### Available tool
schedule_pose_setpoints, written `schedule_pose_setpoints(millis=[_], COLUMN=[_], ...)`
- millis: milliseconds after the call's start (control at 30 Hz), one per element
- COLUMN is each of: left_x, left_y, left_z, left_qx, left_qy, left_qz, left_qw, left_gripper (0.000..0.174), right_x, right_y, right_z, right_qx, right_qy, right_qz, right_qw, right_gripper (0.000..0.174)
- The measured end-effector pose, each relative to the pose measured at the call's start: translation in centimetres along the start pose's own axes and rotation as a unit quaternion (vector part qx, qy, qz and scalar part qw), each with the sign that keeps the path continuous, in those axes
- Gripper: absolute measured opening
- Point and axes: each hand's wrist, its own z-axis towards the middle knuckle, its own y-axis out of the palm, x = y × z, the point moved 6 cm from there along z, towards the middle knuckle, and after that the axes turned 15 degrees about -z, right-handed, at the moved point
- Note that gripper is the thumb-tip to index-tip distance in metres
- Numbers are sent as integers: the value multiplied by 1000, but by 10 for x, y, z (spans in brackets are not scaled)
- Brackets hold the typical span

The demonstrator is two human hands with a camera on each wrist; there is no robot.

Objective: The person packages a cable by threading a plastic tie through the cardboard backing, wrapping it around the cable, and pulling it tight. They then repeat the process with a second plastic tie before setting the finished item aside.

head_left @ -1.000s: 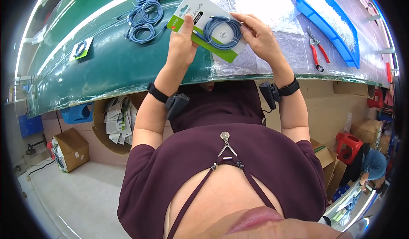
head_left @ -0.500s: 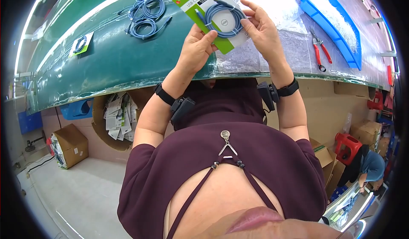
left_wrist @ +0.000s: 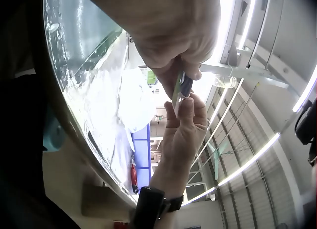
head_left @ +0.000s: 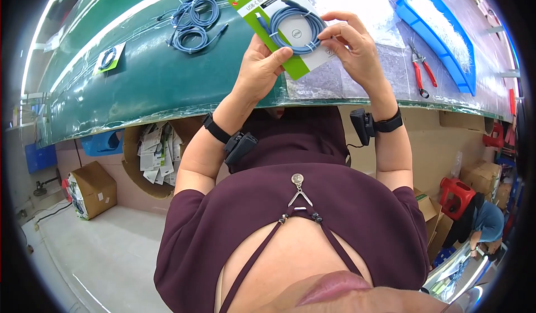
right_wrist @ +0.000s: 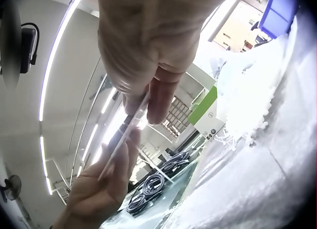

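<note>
Presently: my left hand (head_left: 259,67) and right hand (head_left: 357,51) both clamped on one printed card (head_left: 295,66).
Left thumb in front, fingers behind; right pinching the opposite edge, beside the coiled blue cable (head_left: 304,49) on its face. Left of my hands, bundled cables (head_left: 191,40) on the green tabletop (head_left: 162,81); right of them, red-handled pliers (head_left: 417,72), then a blue tray (head_left: 466,83) of white strips (head_left: 446,38).

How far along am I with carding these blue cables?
One carded cable lies on the green tabletop, looking done. Your left hand and right hand hold another card, its coil in place, fastening unclear. The uncarded coils look left to do.
</note>
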Motion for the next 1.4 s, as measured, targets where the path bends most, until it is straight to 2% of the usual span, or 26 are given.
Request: schedule_pose_setpoints(millis=[67, 167, 300, 467, 633, 733, 833, 867, 1000, 1100, 1267, 1367, 1400], left_x=[1, 1, 0, 2, -1, 4, 5, 5, 3, 2, 3, -3, -3], left_y=[-2, 0, -2, 1, 1, 3, 11, 13, 11, 8, 18, 19, 19], left_z=[0, -3, -6, -9, -12, -10, -12, -13, -14, -15, -15, -13, -12], left_qx=[-3, 0, 3, -12, -8, -7, -19, -25, -21, -22, 3, 13, 17], left_qy=[-9, 7, 21, 15, 26, 32, 5, -8, -5, -26, -33, 2, 19], left_qz=[25, 31, 14, -53, -93, 18, 62, 87, 96, 95, 58, 10, -12], left_qw=[1000, 999, 1000, 998, 995, 999, 998, 996, 995, 995, 998, 1000, 1000], left_gripper=[51, 49, 46, 42, 43, 40, 37, 36, 34, 35, 40, 43, 45], right_x=[-3, -21, -34, -45, -51, -45, -47, -49, -57, -57, -53, -58, -58], right_y=[-1, -11, -11, -7, -11, -9, -11, -9, 4, 12, 14, 19, 22], right_z=[4, 8, 7, 7, 13, 21, 33, 36, 42, 39, 42, 48, 49], right_qx=[-3, 33, 19, 21, -30, -74, 19, 20, -4, -44, -62, 3, 4], right_qy=[-8, -86, -142, -171, -185, -187, -224, -226, -271, -343, -310, -237, -236], right_qz=[-1, -138, -202, -200, -189, -168, -181, -181, -268, -318, -302, -376, -376], right_qw=[1000, 986, 969, 964, 964, 965, 957, 957, 924, 883, 899, 896, 896], right_gripper=[15, 15, 15, 13, 17, 18, 18, 18, 21, 24, 27, 25, 25])
